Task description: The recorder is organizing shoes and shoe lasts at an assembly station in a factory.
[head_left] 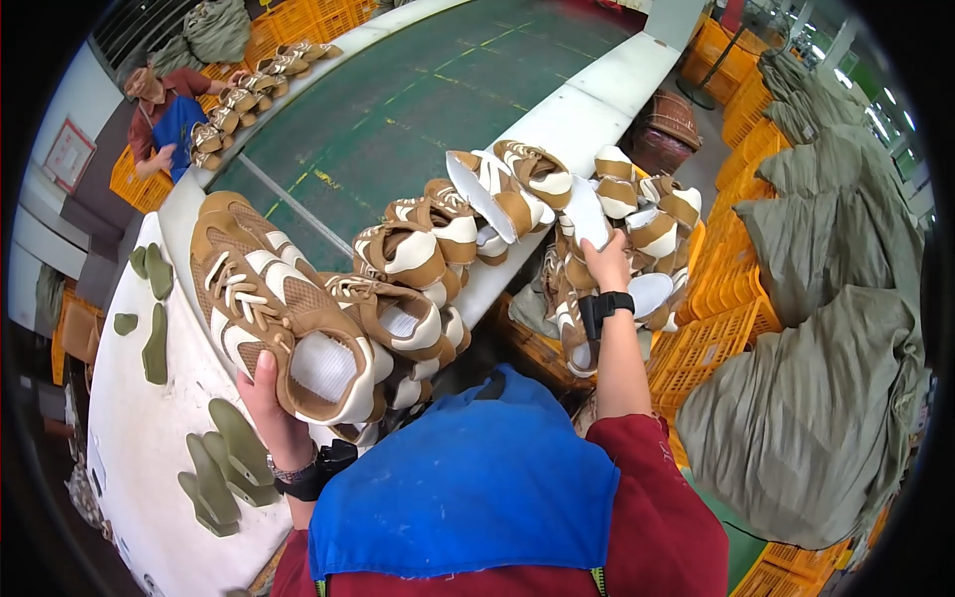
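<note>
A large brown-and-white lace-up sneaker (244, 289), white-lined inside, lies close in front on the left. My left hand (274, 413) grips its side near the heel, thumb up and the other fingers hidden beneath. Further right, my right hand (605, 264) is closed on another sneaker (587, 211) whose pale flat face shows. That hand is over a heap of matching sneakers (652, 234) at the right. More sneakers (398, 254) stand in a row between my hands, partly stacked. One sneaker (487, 194) there lies tipped, its white sole showing.
A green conveyor belt (398, 119) with white edging runs ahead. Olive insole-shaped pieces (234, 443) lie on the white table (139, 438) at left. Orange crates (711, 338) and grey-green cloth covers (811, 418) line the right. A co-worker (169, 109) stands far left beside more sneakers.
</note>
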Motion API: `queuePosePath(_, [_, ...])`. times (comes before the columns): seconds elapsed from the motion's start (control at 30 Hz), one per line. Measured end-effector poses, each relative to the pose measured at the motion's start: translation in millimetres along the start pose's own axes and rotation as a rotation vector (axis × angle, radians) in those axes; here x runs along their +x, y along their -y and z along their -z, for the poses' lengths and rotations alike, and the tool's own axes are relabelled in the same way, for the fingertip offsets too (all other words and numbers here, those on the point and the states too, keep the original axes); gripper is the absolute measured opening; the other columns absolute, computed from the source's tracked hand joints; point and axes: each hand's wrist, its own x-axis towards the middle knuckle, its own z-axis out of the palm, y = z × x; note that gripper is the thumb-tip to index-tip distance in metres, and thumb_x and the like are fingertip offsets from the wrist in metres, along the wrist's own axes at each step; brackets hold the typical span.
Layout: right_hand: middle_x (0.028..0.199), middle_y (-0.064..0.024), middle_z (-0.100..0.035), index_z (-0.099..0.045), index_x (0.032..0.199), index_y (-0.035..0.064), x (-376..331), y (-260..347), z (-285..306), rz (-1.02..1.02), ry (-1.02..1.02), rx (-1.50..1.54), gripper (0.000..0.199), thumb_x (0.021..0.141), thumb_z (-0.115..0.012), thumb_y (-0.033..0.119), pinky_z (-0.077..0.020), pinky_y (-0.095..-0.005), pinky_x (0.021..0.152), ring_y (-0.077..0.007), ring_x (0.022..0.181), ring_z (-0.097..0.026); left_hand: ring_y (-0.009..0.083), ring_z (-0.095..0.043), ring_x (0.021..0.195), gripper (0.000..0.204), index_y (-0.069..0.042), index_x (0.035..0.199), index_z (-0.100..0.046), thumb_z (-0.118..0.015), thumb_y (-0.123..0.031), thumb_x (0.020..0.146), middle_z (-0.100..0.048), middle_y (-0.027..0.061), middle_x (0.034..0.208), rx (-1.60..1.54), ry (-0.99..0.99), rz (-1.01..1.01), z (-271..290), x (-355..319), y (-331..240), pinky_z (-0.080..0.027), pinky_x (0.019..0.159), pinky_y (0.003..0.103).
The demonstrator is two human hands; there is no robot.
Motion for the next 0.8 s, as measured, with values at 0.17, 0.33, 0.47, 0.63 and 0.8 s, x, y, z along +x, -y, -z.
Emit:
queuePosePath(0.17, [0.103, -0.0179, -0.05, -0.048, 0.106, 0.0062, -33, 25, 26, 0.278, -0.457, 0.423, 0.047, 0.063, -0.065, 0.016, -0.036, -0.0425, 0.09, -0.0348, 0.101, -0.046, 0.0166, -0.056, 0.093, 0.041, 0.002, 0.116, -0.049, -0.051, -0.027, 0.088, -0.058, 0.0089, 0.106, 0.03, 0.019, -0.035, -13, -1, -3, -0.042, 0.085, 0.031])
queuePosePath(0.33, [0.104, -0.0144, -0.043, -0.056, 0.095, 0.0113, -129, 87, 109, 0.936, -0.824, 0.348, 0.04, 0.058, -0.07, 0.011, -0.0369, -0.0437, 0.085, -0.0324, 0.097, -0.045, 0.0165, -0.056, 0.095, 0.043, 0.003, 0.118, -0.046, -0.051, -0.027, 0.089, -0.057, 0.01, 0.107, 0.033, 0.021, 0.01, -18, 8, 5, -0.043, 0.084, 0.03])
queuePosePath(0.47, [0.093, -0.0026, -0.051, -0.056, 0.079, 0.0151, -203, 134, 114, 1.613, -0.261, 0.745, 0.02, 0.063, -0.066, 0.013, -0.0416, -0.043, 0.08, -0.0213, 0.096, -0.051, 0.0166, -0.055, 0.099, 0.042, 0.003, 0.12, -0.044, -0.048, -0.027, 0.091, -0.056, 0.0101, 0.109, 0.008, 0.075, 0.024, -39, 18, 3, -0.043, 0.085, 0.029])
queuePosePath(0.63, [0.093, -0.0023, -0.051, -0.05, 0.068, 0.0146, -239, 175, 73, 1.941, -0.155, 0.639, 0.008, 0.065, -0.057, 0.016, -0.0368, -0.0406, 0.092, -0.0184, 0.1, -0.048, 0.0196, -0.051, 0.107, 0.068, 0.0, 0.126, -0.042, -0.02, -0.055, 0.093, -0.051, 0.0105, 0.122, -0.305, -0.009, 0.098, -12, -4, 1, -0.035, 0.096, 0.033])
queuePosePath(0.8, [0.098, -0.0034, -0.053, -0.053, 0.07, 0.0131, -260, 192, 51, 2.211, 0.194, 0.68, 0.006, 0.066, -0.056, 0.016, -0.0362, -0.0392, 0.092, -0.0193, 0.102, -0.047, 0.0155, -0.054, 0.1, 0.052, 0.002, 0.122, -0.046, -0.062, -0.029, 0.083, -0.056, 0.0108, 0.114, 0.083, -0.025, 0.055, 8, -21, -20, -0.044, 0.085, 0.029])
